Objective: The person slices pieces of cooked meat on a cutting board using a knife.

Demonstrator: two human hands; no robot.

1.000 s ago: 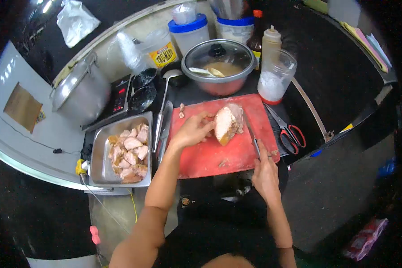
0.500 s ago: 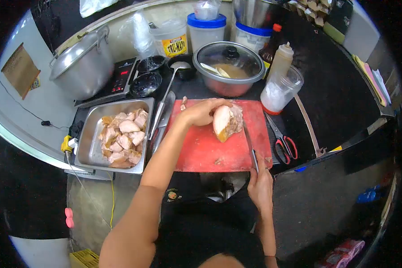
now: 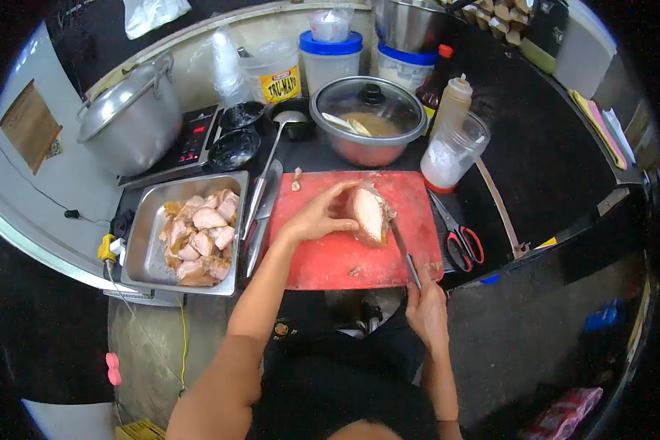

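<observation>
On the red cutting board point(image 3: 319, 264) stands a chunk of pale meat point(image 3: 370, 215) with a browned edge. My left hand point(image 3: 323, 215) grips it from the left, thumb low and fingers over the top. A knife point(image 3: 403, 253) is in my right hand point(image 3: 427, 312), fingers wrapped round its handle. Its blade points away from me, with the tip end close to the meat's right side; whether it touches I cannot tell. Small scraps point(image 3: 296, 180) lie at the board's upper left. Left of the board, a steel tray point(image 3: 143, 253) holds several cut meat pieces point(image 3: 202, 235).
A ladle point(image 3: 271, 165) and another blade point(image 3: 268, 209) lie between tray and board. Scissors point(image 3: 460, 238) rest on the right. Behind stand a lidded pot point(image 3: 370, 150), a squeeze bottle point(image 3: 453, 106), a clear jar point(image 3: 447, 158), black bowls point(image 3: 235, 149), an induction cooker point(image 3: 194, 139) and a large pot point(image 3: 136, 121).
My left hand has shifted down and left and regripped the meat from its left side. The meat has turned more upright. The knife stays at its right side; the whole view has shifted slightly.
</observation>
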